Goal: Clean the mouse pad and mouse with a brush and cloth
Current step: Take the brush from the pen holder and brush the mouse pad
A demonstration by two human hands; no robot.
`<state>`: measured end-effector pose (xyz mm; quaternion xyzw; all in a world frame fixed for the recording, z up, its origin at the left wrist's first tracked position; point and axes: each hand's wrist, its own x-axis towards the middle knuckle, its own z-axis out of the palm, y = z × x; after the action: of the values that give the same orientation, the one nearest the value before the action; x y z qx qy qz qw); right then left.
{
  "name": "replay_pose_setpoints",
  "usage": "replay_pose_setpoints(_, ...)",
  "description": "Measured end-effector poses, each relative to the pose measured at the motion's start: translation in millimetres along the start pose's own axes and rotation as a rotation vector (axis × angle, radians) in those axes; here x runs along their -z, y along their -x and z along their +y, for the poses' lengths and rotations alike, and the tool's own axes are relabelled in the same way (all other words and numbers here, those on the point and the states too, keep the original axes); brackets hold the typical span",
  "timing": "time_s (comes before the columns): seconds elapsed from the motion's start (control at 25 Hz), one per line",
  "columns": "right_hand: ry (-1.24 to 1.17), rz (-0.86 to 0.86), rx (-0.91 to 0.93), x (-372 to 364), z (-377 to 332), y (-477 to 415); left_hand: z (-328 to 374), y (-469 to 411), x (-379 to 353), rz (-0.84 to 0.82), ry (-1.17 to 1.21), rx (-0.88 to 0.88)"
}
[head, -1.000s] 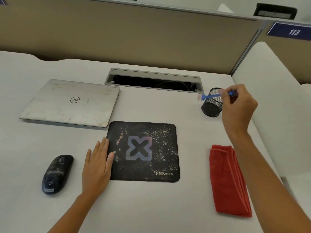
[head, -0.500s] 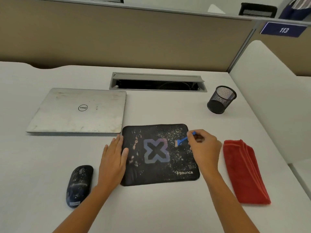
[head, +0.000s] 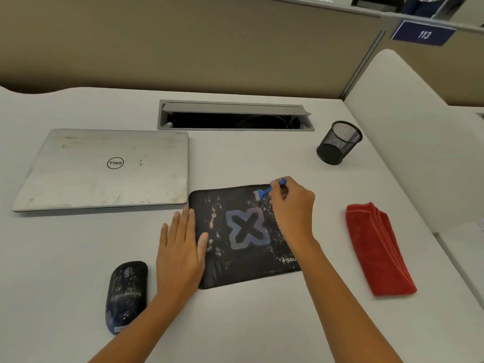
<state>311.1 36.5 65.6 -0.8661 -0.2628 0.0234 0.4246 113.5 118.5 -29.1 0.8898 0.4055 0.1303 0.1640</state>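
Observation:
A black mouse pad (head: pixel 235 268) with an X logo lies in the middle of the white desk, speckled with light crumbs. My right hand (head: pixel 293 208) grips a small blue brush (head: pixel 267 191), its pale bristles touching the pad's far right corner. My left hand (head: pixel 180 250) lies flat on the pad's left edge, fingers spread. A dark, dusty mouse (head: pixel 125 294) sits on the desk left of that hand. To the right of the pad lies a folded red cloth (head: pixel 377 250).
A shut silver laptop (head: pixel 104 169) lies at the back left. A black mesh pen cup (head: pixel 337 142) stands at the back right. An open cable tray (head: pixel 233 119) is set into the desk's rear. A white divider (head: pixel 408 132) borders the right side.
My right hand brought the brush from the pen cup down onto the pad, then moved it toward the pad's far right corner. My left hand stays flat on the pad's left edge.

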Motion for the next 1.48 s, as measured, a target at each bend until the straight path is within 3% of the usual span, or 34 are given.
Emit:
replay_pose_setpoints(0.24,0.036,-0.165,0.065,-35.5,-18.6,-17.0,-1.1,-0.8,-0.1,-0.021,-0.007,-0.004)
replay_pose_setpoints(0.44,0.351,0.018,-0.012,-18.6,-0.9,-37.1,-1.8,-0.6,0.1,-0.017,-0.021,-0.006)
replay_pose_setpoints(0.64,-0.025,-0.197,0.064,-36.7,-17.7,-27.3,-2.2,-1.3,-1.1,-0.021,-0.010,-0.002)
replay_pose_setpoints(0.72,0.024,-0.174,0.000,-35.2,-10.7,-35.3,-1.7,-0.7,-0.9,-0.022,-0.009,-0.001)
replay_pose_setpoints(0.88,0.321,0.101,-0.060,-10.1,13.0,-54.7,0.2,-0.4,1.1,-0.021,-0.009,0.002)
replay_pose_setpoints(1.04,0.012,-0.128,-0.005,-15.0,10.4,-47.4,-0.4,-0.7,1.2,-0.019,-0.013,0.000)
replay_pose_setpoints(1.12,0.097,-0.122,-0.033,-10.7,17.1,-49.7,0.0,-0.6,1.6,-0.018,-0.014,-0.003)
replay_pose_setpoints(1.24,0.288,0.103,-0.058,7.4,25.4,-56.6,1.7,-0.4,2.8,-0.015,-0.010,0.001)
replay_pose_setpoints(1.4,0.076,-0.110,0.028,-0.3,17.3,-43.9,0.5,-0.3,1.9,-0.013,-0.009,-0.003)
replay_pose_setpoints(1.48,0.131,-0.129,0.003,-2.8,20.5,-42.4,0.0,-0.2,1.3,-0.008,-0.009,-0.005)
